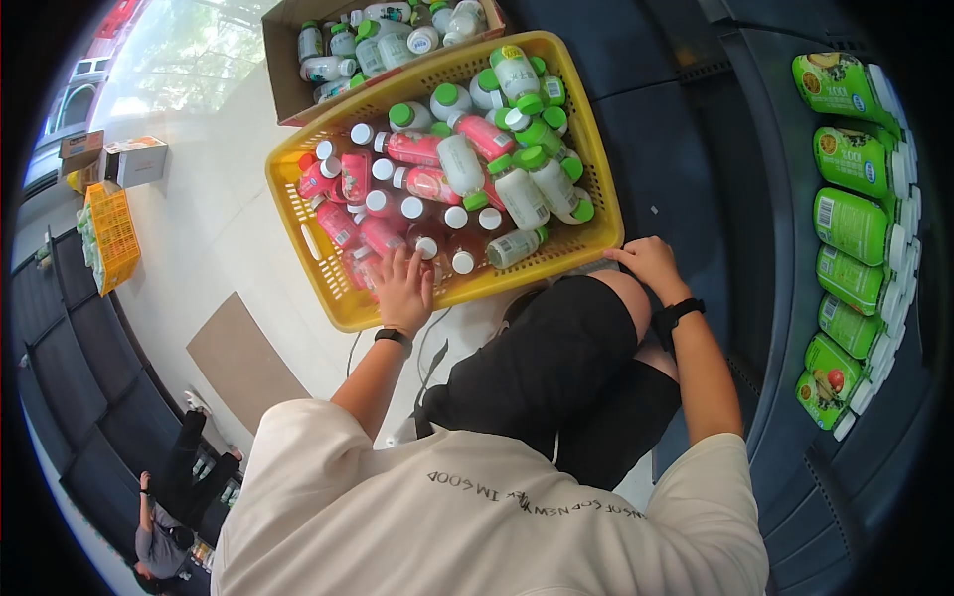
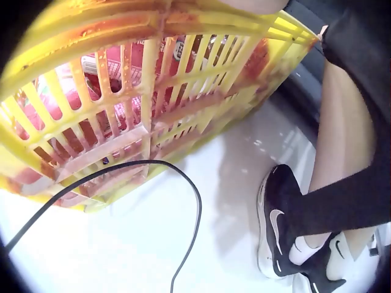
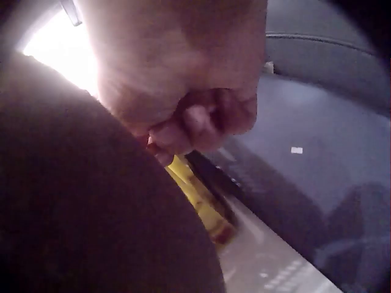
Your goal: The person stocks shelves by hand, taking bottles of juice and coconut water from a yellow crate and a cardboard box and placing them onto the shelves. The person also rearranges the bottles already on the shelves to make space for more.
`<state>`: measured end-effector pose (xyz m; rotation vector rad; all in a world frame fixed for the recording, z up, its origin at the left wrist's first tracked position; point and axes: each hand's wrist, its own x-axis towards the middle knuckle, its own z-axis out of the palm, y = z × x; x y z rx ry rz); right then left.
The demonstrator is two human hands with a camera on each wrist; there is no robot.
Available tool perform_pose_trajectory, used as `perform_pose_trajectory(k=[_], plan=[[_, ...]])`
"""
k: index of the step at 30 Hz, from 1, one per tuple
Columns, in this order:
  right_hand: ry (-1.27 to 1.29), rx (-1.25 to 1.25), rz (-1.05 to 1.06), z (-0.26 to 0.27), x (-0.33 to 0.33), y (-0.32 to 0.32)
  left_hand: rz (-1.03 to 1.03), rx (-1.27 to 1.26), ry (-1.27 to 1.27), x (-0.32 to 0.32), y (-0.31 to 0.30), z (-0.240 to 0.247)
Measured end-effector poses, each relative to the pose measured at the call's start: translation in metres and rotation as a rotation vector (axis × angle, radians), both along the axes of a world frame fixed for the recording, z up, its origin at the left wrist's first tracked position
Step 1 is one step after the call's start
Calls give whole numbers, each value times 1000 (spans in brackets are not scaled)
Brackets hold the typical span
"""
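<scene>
A yellow plastic basket full of bottles stands before me. My left hand reaches over its near rim, fingers spread and straight, fingertips at the pink bottles with white caps. In the left wrist view, the basket's slatted side fills the upper left, and most of that hand is out of frame. By the near right corner is my right hand, its thumb extended to the rim. In the right wrist view, its fingers are curled. White bottles with green caps fill the basket's right side.
A cardboard box of bottles adjoins the basket's far side. Dark shelving runs along the right, holding green packs. A black cable hangs near the basket. Another person is at the lower left.
</scene>
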<state>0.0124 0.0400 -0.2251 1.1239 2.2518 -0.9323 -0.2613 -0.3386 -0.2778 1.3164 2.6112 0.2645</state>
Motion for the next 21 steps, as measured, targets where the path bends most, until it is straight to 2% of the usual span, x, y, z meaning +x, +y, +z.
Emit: perform_pose_trajectory(k=[4, 11, 21], plan=[[-57, -30, -65, -3, 3, -3, 13, 17, -18, -1, 4, 3], [31, -38, -123, -5, 4, -10, 40, 19, -32, -4, 3, 5], [-91, -69, -84, -9, 1, -5, 42, 15, -1, -7, 7, 10]])
